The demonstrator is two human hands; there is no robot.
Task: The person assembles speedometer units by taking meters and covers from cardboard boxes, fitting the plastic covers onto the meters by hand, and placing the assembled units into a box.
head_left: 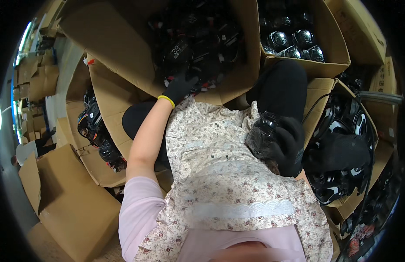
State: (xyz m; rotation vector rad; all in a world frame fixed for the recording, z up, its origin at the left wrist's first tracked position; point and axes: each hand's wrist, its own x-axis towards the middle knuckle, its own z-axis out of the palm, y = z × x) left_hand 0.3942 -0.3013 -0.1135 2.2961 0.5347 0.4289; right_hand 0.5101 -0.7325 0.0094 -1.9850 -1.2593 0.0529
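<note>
Left hand: the black-gloved left hand (pixel 181 86), with a yellow band (pixel 166 101) at its wrist, reaches over the near edge of the large cardboard box (pixel 110 39); its fingers point in among the black parts (pixel 178 52), and whether they pinch one I cannot tell.
Right hand: the right hand (pixel 290 142), also in a black glove, is curled around the wrapped black part (pixel 264 126).
Wrapped part: in clear, crinkled plastic, above the lap at the right side of the floral apron (pixel 211 148).
Large box: directly ahead of the person, the black parts heaped inside, some with pale markings and red bits.
Upper-right box (pixel 309 67): rounded plastic-wrapped pieces (pixel 281 39) in rows.
Right-hand box (pixel 317 89): black parts with silver trim (pixel 338 126).
Left-hand box (pixel 104 94): black pieces with coloured wires (pixel 95 126).
Lower left: another cardboard box (pixel 80 201), beside the person.
</note>
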